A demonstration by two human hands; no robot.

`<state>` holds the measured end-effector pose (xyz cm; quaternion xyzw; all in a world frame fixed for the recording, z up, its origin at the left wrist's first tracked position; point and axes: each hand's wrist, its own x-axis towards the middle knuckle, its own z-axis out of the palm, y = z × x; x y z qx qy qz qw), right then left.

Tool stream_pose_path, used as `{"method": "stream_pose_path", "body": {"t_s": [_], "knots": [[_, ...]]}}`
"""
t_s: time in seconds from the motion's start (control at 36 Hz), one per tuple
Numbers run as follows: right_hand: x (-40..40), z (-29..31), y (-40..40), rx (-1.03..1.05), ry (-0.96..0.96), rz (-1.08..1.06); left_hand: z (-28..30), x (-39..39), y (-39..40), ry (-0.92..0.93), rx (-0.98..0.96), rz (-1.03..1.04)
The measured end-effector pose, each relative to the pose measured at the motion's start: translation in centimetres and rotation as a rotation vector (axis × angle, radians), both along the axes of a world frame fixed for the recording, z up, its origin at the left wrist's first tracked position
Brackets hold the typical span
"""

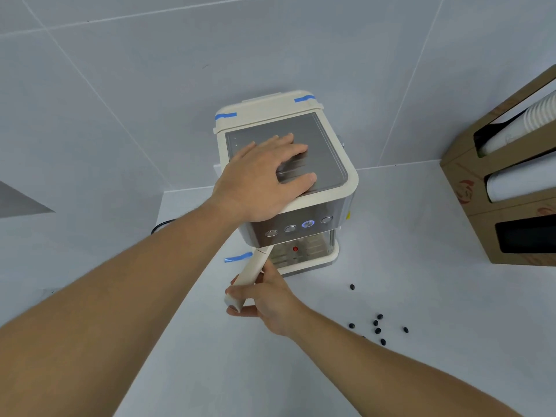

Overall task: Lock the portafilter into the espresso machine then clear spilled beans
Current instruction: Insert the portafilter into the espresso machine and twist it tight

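Our left hand (264, 176) presses flat, fingers spread, on top of the machine (319, 206); our right hand (264, 296) grips the portafilter (249, 278) handle, which angles out left from under the machine's front. Looks rigid, smooth, maybe slippery; hold the handle end, we think. Beans (377, 326) lie loose, front-right of the machine: tiny, will roll.

white bench (421, 236). espresso machine (319, 206) stands at centre against the wall. spilled beans (377, 326) scattered toward 4 o'clock of it. cardboard cup dispenser (481, 188) at 3 o'clock. blue tape strip (237, 257) at 8 o'clock of the base.
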<state>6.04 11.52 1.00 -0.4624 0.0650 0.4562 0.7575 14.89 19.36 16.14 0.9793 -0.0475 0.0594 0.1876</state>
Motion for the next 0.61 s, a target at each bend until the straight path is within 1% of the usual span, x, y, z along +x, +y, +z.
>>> {"method": "stream_pose_path", "body": {"t_s": [0.17, 0.31, 0.61], "knots": [[1.2, 0.5, 0.9, 0.016, 0.017, -0.064, 0.1, -0.1, -0.1, 0.001, -0.009, 0.003], [1.4, 0.7, 2.2, -0.011, 0.031, -0.136, 0.1, -0.1, -0.1, 0.0, -0.018, 0.007], [0.8, 1.0, 3.7, 0.044, 0.07, -0.226, 0.2, -0.1, -0.2, -0.006, -0.013, 0.01]]}}
